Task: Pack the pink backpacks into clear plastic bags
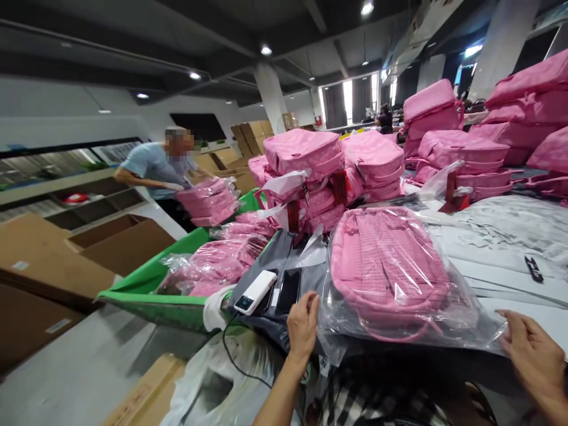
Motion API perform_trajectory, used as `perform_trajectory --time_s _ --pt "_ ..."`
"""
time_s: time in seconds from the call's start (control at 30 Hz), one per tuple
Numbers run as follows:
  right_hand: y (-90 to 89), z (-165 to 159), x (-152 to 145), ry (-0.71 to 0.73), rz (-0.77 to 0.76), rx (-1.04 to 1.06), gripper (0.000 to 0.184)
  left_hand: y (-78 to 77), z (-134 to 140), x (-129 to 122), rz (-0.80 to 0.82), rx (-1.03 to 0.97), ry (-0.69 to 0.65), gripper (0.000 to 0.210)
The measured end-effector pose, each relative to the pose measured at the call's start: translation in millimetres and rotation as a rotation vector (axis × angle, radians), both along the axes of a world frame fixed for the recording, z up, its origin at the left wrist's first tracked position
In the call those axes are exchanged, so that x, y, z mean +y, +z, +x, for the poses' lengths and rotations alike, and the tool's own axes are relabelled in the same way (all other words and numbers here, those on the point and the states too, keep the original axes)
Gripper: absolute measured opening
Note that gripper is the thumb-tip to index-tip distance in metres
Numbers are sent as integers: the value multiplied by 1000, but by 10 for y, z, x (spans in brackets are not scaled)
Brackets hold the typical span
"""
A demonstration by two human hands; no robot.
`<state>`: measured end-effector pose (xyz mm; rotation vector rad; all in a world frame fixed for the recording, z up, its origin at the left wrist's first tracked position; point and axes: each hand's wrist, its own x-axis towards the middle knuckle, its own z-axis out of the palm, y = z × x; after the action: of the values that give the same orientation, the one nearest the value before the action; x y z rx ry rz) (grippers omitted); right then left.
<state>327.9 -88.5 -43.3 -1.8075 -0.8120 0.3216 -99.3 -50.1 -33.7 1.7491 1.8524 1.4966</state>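
A pink backpack lies on the table in front of me, inside a clear plastic bag. Its ribbed panel faces up, and a strap loop shows at the near side. At the bag's left edge, my left hand is closed, with thumb and fingers pinched by the film; the exact grip is partly hidden. My right hand pinches the bag's right near corner and holds the film stretched out sideways.
A white power bank and a black phone lie left of the bag. Stacked pink backpacks stand behind. A green bin holds bagged backpacks; beside it a co-worker carries a stack. Flat plastic bags lie right.
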Motion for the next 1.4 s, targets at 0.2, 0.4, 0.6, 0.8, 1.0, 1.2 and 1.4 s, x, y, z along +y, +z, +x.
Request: perform_trajectory --time_s 0.2,0.4,0.6,0.8,1.0,1.2,1.4 --pt "209 -133 -81 -27 109 108 57 365 725 -126 238 583 -430 48" --pt "158 -136 -55 -33 115 116 69 434 1020 -58 35 664 -594 29" --pt "32 -53 -89 13 174 172 71 551 927 14 -77 541 -639 16" --pt "51 -32 28 118 132 334 69 653 1020 554 -564 278 -771 30" --pt "64 248 132 193 10 325 71 514 1007 689 -616 195 -842 38" --pt "383 1403 -350 25 -96 -145 69 388 926 745 -625 228 -917 50" --pt "918 2599 -658 -296 -285 -399 35 316 919 800 -654 233 -886 65"
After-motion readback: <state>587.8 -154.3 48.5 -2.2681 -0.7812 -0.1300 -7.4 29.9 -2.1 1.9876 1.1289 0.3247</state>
